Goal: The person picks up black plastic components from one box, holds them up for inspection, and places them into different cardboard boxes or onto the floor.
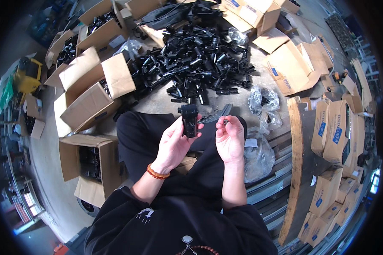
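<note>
Head view: a black part (190, 121) was held in the left grip (172, 142), pinched between thumb and fingers, with its wider, knobbed end projecting beyond them. Just to the right of it, and apart from it, a small dark round piece (225, 122) was pinched at the fingertips of the right grip (230, 142); its exact form was too small to be told.

The likeliest mishap was judged to be the loss of that small piece: so little of it could be grasped that a slight roll of the fingers, or an over-hard squeeze, might have sent it loose. It could then have been lost against the black trousers (136, 136) beneath both grips, in the folds of the clear bag (259, 159) beside the right grip, or between the metal bars (268, 187) lower and to the right of it.

A twist of the black part was also thought possible, since little friction seemed to be offered by its shiny surface. Had it been dropped toward the heap of similar black parts (200, 59) ahead of both grips, it could have been confused with them. Farther out, left of the left grip, an open carton (87, 108) was seen.
</note>
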The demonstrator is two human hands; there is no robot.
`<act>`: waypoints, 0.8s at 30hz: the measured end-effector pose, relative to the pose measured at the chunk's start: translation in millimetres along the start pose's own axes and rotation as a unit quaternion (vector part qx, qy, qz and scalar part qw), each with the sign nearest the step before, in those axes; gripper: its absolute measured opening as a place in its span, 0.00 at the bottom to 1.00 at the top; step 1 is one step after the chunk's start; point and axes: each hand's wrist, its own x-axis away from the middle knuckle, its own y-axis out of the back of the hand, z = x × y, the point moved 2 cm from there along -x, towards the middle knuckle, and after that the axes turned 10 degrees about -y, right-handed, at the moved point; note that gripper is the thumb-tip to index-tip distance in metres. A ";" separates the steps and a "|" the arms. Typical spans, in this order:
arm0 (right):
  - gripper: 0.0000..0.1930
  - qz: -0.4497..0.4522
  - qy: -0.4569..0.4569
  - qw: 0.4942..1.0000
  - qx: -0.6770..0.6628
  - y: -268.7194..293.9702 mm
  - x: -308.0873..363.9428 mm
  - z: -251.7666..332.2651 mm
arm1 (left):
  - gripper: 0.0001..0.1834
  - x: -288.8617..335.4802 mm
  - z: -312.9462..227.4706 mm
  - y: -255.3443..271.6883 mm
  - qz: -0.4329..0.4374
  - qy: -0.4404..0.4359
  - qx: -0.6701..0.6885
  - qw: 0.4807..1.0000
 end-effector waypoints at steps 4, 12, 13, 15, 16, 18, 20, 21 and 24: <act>0.10 -0.023 0.021 0.989 0.142 -22.5 5.8 -8.1 | 0.24 7.8 -10.9 -1.5 0.010 -0.050 0.001 0.999; 0.11 -0.013 0.276 0.805 0.525 -60.2 13.0 -29.1 | 0.23 17.7 -8.1 0.6 -0.018 -0.211 -0.138 0.968; 0.11 -0.011 0.296 0.790 0.537 -62.0 12.5 -30.6 | 0.23 18.9 -7.6 2.2 -0.021 -0.218 -0.157 0.963; 0.11 -0.025 0.292 0.794 0.533 -63.0 12.2 -33.8 | 0.24 21.5 -5.6 6.4 -0.026 -0.231 -0.196 0.953; 0.11 -0.032 0.289 0.796 0.530 -63.1 12.1 -35.1 | 0.24 22.1 -5.8 5.9 -0.018 -0.229 -0.202 0.952; 0.11 -0.034 0.290 0.796 0.530 -62.4 10.5 -36.7 | 0.24 23.0 -6.4 4.0 -0.002 -0.226 -0.216 0.950; 0.12 -0.024 0.297 0.790 0.535 -60.7 6.8 -36.9 | 0.24 22.7 -6.4 1.8 -0.005 -0.221 -0.198 0.955; 0.12 -0.017 0.293 0.793 0.534 -60.2 6.5 -36.6 | 0.24 22.1 -6.4 1.3 -0.007 -0.219 -0.188 0.957; 0.11 -0.010 0.273 0.807 0.524 -58.3 6.8 -36.2 | 0.24 22.0 -5.9 3.5 -0.001 -0.211 -0.171 0.962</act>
